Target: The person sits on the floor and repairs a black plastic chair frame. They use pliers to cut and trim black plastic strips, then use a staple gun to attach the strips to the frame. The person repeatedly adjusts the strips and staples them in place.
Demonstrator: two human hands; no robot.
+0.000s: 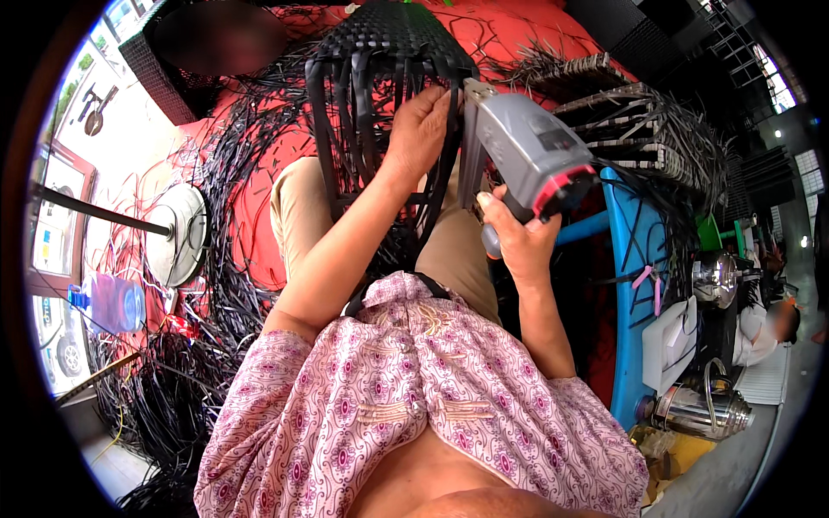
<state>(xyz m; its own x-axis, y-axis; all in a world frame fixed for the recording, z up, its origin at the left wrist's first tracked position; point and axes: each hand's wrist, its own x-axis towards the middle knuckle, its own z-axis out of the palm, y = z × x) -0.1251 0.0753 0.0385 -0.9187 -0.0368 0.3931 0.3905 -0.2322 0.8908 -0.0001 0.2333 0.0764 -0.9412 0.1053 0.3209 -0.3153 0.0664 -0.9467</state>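
Observation:
Between my knees stands a partly woven black frame (pixel 389 39), solidly plaited at the top, with loose flat strips hanging down its near side. My left hand (pixel 420 131) is closed at the frame's right edge, its fingers pinching a black strip there; the fingertips are partly hidden. A grey staple gun (pixel 531 138) with a red-rimmed rear end is held in my right hand (pixel 522 237), fingers wrapped round its handle. The gun's nose rests at or very close to the frame's upper right corner, just right of my left hand; whether it touches cannot be made out.
Loose black strips (pixel 181 371) lie heaped at left over the red floor covering (pixel 255 224). A round white base with a pole (pixel 177 237) and a clear blue jug (pixel 117 302) stand there. To the right are a blue plastic chair (pixel 626 285), a steel flask (pixel 704 410) and woven pieces (pixel 639 129).

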